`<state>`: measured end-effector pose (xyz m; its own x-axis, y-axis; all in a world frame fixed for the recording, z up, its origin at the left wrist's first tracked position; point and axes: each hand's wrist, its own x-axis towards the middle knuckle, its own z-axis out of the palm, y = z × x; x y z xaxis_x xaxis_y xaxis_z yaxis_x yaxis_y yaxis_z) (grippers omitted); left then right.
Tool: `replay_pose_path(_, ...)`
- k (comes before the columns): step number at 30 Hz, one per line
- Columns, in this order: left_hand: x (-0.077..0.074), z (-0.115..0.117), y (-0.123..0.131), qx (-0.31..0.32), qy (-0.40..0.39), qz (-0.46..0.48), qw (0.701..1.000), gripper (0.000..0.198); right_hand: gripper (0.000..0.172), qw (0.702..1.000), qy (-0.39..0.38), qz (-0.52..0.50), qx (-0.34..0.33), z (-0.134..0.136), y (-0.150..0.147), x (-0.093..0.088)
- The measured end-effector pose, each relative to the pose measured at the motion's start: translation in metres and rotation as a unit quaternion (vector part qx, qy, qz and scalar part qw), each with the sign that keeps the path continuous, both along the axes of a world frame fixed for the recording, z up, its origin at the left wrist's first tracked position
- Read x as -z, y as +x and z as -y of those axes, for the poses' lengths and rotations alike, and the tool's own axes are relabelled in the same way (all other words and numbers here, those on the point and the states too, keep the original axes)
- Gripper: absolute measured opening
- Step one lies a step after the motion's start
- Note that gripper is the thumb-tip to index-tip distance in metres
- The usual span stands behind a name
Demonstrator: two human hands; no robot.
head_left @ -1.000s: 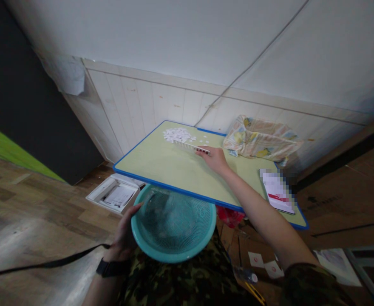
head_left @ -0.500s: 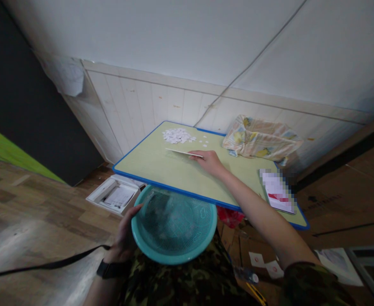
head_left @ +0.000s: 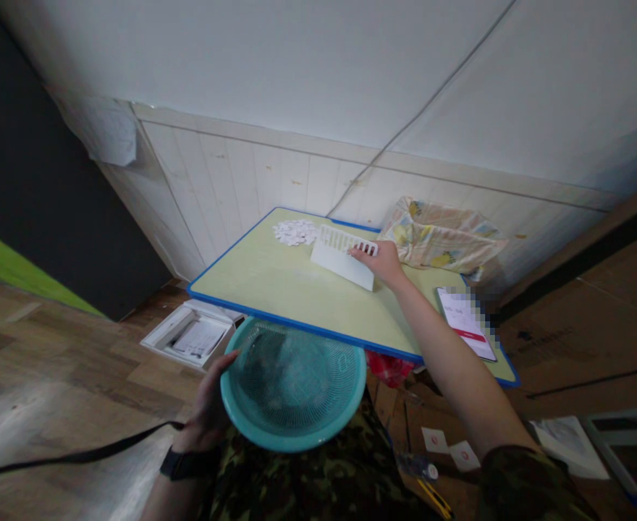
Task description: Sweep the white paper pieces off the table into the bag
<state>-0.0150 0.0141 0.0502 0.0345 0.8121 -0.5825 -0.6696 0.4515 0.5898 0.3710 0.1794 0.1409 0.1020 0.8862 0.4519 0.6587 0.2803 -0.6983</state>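
Observation:
My left hand (head_left: pixel 213 401) grips the left rim of a round teal plastic colander (head_left: pixel 297 440), tucked under the table's front edge against my body. Over the yellow-green tabletop (head_left: pixel 253 268), my right hand (head_left: pixel 386 262) is closed on a flat white slotted board (head_left: pixel 343 268). A row of slots runs along its upper edge, where my fingers are. The board is tilted with its broad face toward me. Just left of it lies a heap of small white pieces (head_left: pixel 292 232), partly hidden behind the board.
A cloth-lined basket (head_left: pixel 443 235) stands at the table's back right. A phone (head_left: pixel 467 324) lies at the right end. Below left is an open white box (head_left: pixel 188 339) on the floor. Cardboard (head_left: pixel 584 340) and a bottle (head_left: pixel 419 467) are at right.
My right hand has moved slightly right and turned the board from edge-on so its face shows. The few loose white pieces beside the heap are no longer visible. My left hand keeps its hold.

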Motion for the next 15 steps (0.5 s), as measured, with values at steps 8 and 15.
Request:
replay_pose_path(8,-0.015,0.001,0.008,-0.008,-0.022,-0.034,0.999,0.008,0.057,0.969,-0.054,-0.236,-0.044,-0.009,0.043,-0.002)
replay_pose_path(15,-0.014,0.001,0.008,-0.013,-0.025,-0.026,0.999,0.005,0.052,0.964,-0.117,-0.240,0.006,-0.011,0.068,0.000)
